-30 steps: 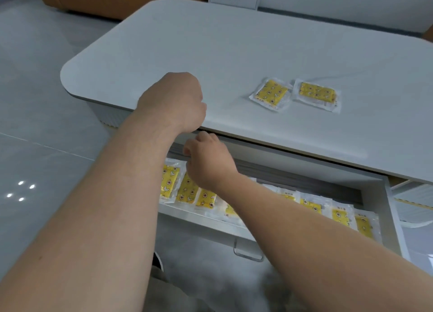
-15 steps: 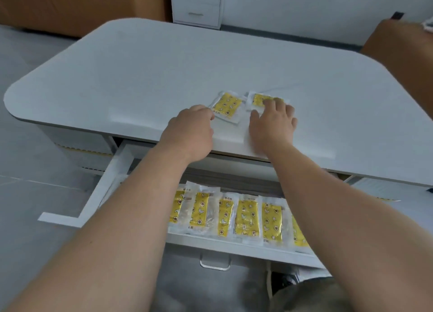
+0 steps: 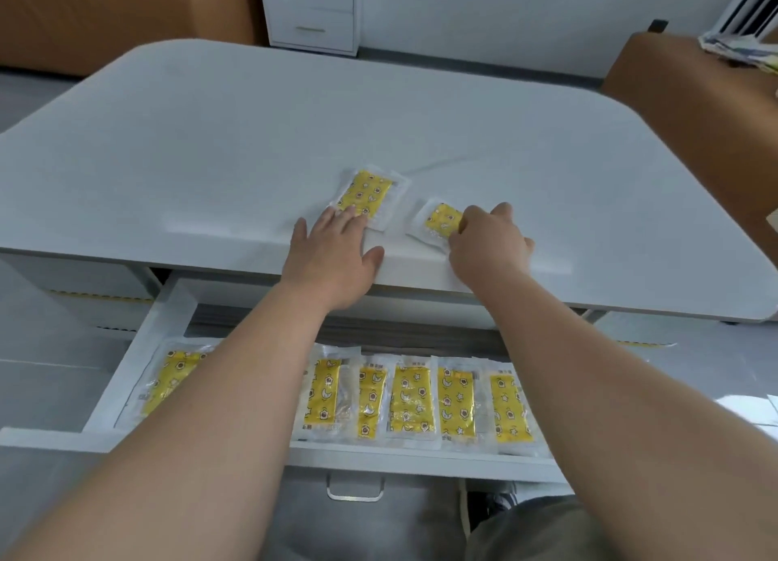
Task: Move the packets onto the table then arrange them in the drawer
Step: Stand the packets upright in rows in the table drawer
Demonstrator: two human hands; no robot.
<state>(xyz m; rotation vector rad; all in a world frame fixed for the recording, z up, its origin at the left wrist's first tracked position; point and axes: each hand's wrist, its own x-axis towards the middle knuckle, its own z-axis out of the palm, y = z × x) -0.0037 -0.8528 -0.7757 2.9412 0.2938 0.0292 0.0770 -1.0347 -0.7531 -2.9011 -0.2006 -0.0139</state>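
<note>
A white desk (image 3: 252,139) with rounded corners fills the view, its drawer (image 3: 166,320) standing open below the near edge. Inside the drawer, a row of yellow packets (image 3: 410,405) lies side by side along the front wall, partly covered by a person's two bare forearms. Both arms reach over the drawer onto the desk. The left hand (image 3: 332,257) lies flat with straight, spread fingers, its fingertips touching the near end of the left packet (image 3: 368,194). The right hand (image 3: 488,245) curls its fingers over the right packet (image 3: 440,219), holding its right end. The two packets lie near each other but apart, close to the desk's near edge.
</note>
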